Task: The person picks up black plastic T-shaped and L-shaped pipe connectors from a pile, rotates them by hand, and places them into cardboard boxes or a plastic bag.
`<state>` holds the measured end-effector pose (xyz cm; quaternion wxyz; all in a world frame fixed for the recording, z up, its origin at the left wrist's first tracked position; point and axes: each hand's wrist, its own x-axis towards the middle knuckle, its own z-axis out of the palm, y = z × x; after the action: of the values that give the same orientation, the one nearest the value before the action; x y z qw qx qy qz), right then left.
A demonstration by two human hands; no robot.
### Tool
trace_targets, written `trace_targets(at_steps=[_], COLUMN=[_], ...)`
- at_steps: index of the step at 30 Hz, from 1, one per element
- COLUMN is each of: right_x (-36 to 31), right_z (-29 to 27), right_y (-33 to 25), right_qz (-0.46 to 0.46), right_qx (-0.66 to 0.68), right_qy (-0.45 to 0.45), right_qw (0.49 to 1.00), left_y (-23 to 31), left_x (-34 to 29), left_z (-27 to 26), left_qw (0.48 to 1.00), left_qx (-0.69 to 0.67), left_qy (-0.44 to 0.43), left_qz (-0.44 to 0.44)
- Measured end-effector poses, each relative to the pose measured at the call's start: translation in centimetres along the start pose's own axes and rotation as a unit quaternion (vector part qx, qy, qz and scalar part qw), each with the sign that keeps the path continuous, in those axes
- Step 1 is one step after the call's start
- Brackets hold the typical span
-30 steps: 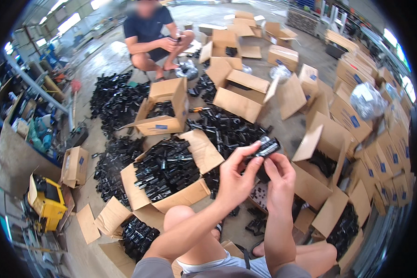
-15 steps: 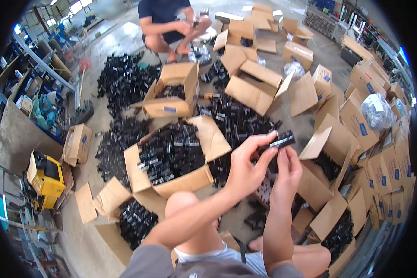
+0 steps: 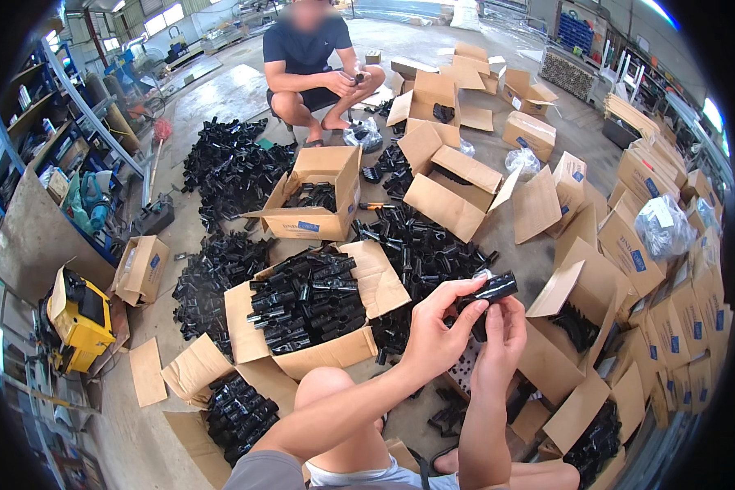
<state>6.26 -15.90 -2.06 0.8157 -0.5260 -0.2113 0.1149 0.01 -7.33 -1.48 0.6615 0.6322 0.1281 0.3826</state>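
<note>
A black tubular fitting (image 3: pixel 500 287) is held up in front of me, slanting up to the right. My left hand (image 3: pixel 443 320) pinches its left end between thumb and fingers. From below, my right hand (image 3: pixel 503 333) closes round its lower part, and the fingers hide some of it. Left of my hands, an open carton (image 3: pixel 327 353) is filled with similar black fittings (image 3: pixel 306 298) lying in rows. More loose black fittings (image 3: pixel 420 245) are heaped on the floor beyond my hands.
Across from me a person (image 3: pixel 309 61) squats, holding a small dark part. Open cartons (image 3: pixel 453 200) crowd the right side, with flattened cartons (image 3: pixel 678 310) stacked at the edge. A yellow machine (image 3: pixel 82 318) stands at left. An open carton of fittings (image 3: pixel 192 433) lies by my left knee.
My view has tilted up, so the scene sits lower and the person's upper body shows. My hands still hold the fitting, now turned with its side more visible.
</note>
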Motion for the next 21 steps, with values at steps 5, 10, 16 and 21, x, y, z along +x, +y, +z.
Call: trace_targets(at_steps=[5, 10, 16, 21], right_x=[0.3, 0.1, 0.4, 0.1], right_z=[-0.3, 0.0, -0.6, -0.6], right_y=[0.3, 0.2, 0.6, 0.9], right_qz=[0.035, -0.025, 0.011, -0.023], right_qx=[0.005, -0.005, -0.005, 0.005], right_qy=[0.006, 0.013, 0.006, -0.015], right_qw=[0.999, 1.0, 1.0, 1.0], left_y=[-0.1, -0.5, -0.1, 0.1], left_x=[0.1, 0.0, 0.0, -0.1], left_z=[-0.1, 0.2, 0.3, 0.0], left_qw=[1.0, 1.0, 1.0, 1.0], left_qx=[0.011, 0.02, 0.012, 0.018], left_qy=[0.0, 0.003, 0.001, -0.005], left_qz=[0.006, 0.021, 0.006, 0.001])
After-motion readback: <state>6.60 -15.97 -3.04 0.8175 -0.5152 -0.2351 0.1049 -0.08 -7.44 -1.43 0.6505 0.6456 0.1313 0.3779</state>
